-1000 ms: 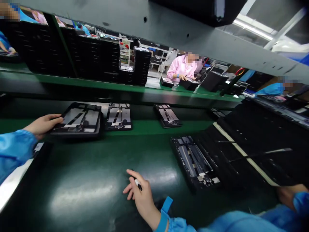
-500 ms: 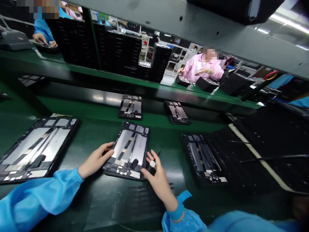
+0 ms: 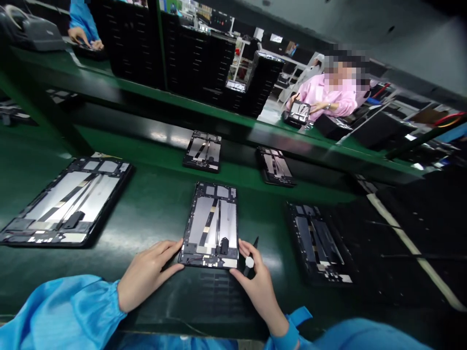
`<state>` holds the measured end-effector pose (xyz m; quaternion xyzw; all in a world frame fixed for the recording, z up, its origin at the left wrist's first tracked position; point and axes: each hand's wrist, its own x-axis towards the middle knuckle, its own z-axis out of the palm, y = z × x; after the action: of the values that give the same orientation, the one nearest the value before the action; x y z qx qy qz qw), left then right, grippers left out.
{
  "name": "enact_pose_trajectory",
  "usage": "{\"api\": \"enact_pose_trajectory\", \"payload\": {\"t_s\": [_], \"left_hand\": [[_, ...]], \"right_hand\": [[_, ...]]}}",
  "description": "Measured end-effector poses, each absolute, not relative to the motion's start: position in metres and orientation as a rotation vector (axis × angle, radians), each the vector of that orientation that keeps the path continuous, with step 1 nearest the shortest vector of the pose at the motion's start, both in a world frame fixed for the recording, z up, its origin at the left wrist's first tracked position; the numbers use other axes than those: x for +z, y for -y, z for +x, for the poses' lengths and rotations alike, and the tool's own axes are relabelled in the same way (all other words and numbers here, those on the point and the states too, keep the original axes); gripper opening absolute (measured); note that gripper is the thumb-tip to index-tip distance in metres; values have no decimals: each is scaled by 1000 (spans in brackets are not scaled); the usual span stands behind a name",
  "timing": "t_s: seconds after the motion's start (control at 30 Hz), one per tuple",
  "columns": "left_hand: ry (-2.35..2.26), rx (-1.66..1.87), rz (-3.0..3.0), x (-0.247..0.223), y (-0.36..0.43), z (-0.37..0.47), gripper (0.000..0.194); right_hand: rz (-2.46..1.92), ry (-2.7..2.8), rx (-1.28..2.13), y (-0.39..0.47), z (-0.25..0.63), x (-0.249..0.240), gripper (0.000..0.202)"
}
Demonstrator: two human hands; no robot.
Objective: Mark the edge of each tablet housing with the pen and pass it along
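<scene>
An opened tablet [image 3: 226, 221] lies in front of me, its silver inside, ribbon cables and a small black part facing up. My left hand [image 3: 151, 272] grips its lower left corner, thumb at the bottom edge and fingers along the side. My right hand [image 3: 257, 279] pinches the lower right corner. Tucked in the right hand's fingers is a dark pointed tool [image 3: 256, 241] with a round white end; its exact kind is not clear. A larger-looking opened tablet [image 3: 98, 194] rests to the left, and another opened tablet [image 3: 304, 228] lies to the right.
Two opened tablets [image 3: 204, 150] [image 3: 276, 166] lie farther back on the green bench [image 3: 153, 194]. Tall stacks of black trays [image 3: 197, 58] stand on the shelf behind. A black sheet [image 3: 397, 243] with a pale strip covers the right side. A person in pink [image 3: 321, 92] works across.
The tablet has turned to sit straighter before me. My left hand has slid from its left side to the lower corner, and my right hand has closed on the opposite corner. The view has shifted.
</scene>
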<state>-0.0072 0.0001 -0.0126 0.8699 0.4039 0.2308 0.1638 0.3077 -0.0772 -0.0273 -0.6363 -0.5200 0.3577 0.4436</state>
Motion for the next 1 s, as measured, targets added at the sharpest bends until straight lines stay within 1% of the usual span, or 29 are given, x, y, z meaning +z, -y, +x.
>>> {"api": "enact_pose_trajectory", "payload": {"t_s": [0.13,0.23,0.3,0.4,0.43,0.5,0.57,0.63,0.73,0.83,1.0], "left_hand": [[-1123,673,2523,-1,-4,-10,47],[-1041,716,2492,6,-3,-5,38],[-999,707,2458,8,-3,2,32],[-970,664,2377,9,-6,10,29],[-955,654,2345,9,-7,12,30],[-922,649,2285,10,-9,15,30],[-908,665,2235,12,-10,16,30],[-901,702,2208,14,-11,17,32],[-867,773,2226,15,-11,17,27],[-817,803,2300,12,-11,17,23],[-770,797,2390,7,-12,15,28]], "right_hand": [[-1599,1382,772,90,307,-34,62],[-1575,1486,655,95,308,-29,59],[-1560,1537,527,95,304,-20,53],[-1495,1637,428,86,284,-2,38],[-1450,1684,449,81,274,4,35],[-1360,1772,522,68,254,12,35],[-1307,1825,588,54,237,15,36],[-1289,1813,657,43,227,14,33],[-1311,1727,758,34,222,11,27],[-1334,1695,797,33,224,11,28],[-1322,1756,816,35,227,14,31]]}}
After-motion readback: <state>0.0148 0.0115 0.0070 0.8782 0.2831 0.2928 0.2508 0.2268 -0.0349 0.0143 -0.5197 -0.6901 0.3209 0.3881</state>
